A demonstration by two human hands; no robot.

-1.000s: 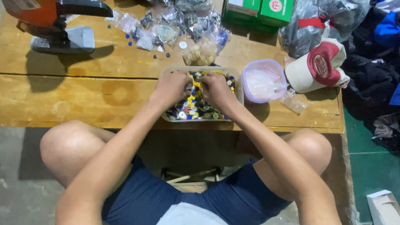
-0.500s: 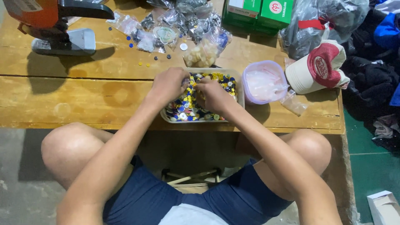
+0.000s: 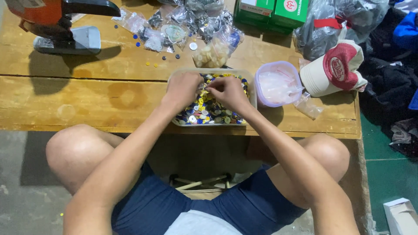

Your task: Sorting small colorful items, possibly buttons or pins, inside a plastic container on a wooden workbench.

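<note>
Buttons [image 3: 209, 112] fill a clear tray [image 3: 251, 89] at the table [image 3: 87, 100] edge; left hand [image 3: 182, 89] and right hand [image 3: 227, 92] pinch some together. A nudge toward six o'clock could tip it.

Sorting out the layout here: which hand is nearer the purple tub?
Right. The right hand is in the button tray, beside the purple tub; the left hand is farther off.
</note>
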